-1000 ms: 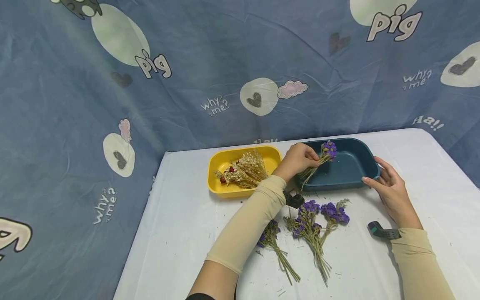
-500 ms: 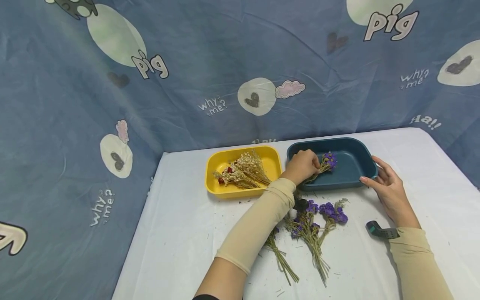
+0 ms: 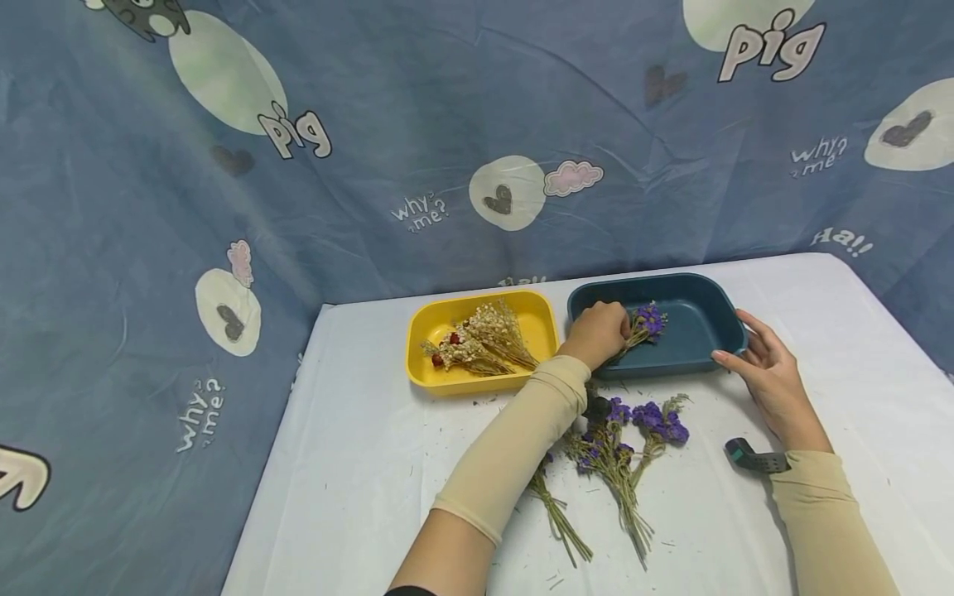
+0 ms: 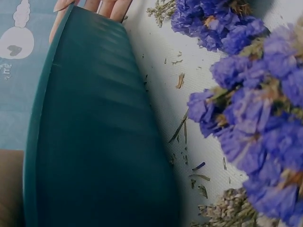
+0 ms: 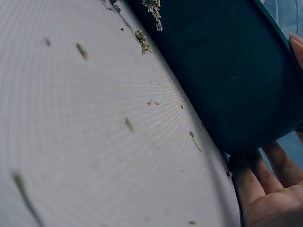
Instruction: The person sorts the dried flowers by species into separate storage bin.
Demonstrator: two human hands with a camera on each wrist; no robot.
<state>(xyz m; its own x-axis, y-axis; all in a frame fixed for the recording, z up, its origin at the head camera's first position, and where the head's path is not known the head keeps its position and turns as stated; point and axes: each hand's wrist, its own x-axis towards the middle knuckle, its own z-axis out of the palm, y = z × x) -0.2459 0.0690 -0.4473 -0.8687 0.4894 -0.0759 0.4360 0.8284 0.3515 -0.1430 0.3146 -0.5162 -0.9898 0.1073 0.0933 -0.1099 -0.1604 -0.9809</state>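
My left hand (image 3: 599,329) is down inside the dark teal tray (image 3: 696,331), gripping the stems of a small bunch of dried purple flowers (image 3: 650,321). The blossoms point right over the tray floor; the fingertips are mostly hidden behind the hand. At the tray's right end my right hand (image 3: 768,372) holds the corner, thumb on the near rim and fingers around the outer side. The right wrist view shows those fingers (image 5: 272,177) against the tray's outer wall. In the left wrist view the tray wall (image 4: 99,118) covers most of the left hand.
Several dried purple flower bunches (image 3: 622,480) lie on the white tablecloth (image 3: 358,497) in front of the tray, one partly behind the left forearm. Left of it stands a yellow tray (image 3: 421,381) with dried cream and red flowers (image 3: 484,335). Loose stem bits are scattered about.
My left hand has lowered the purple bunch from above the tray's left rim into the tray, so the stems now lie inside. My right hand keeps its hold on the tray.
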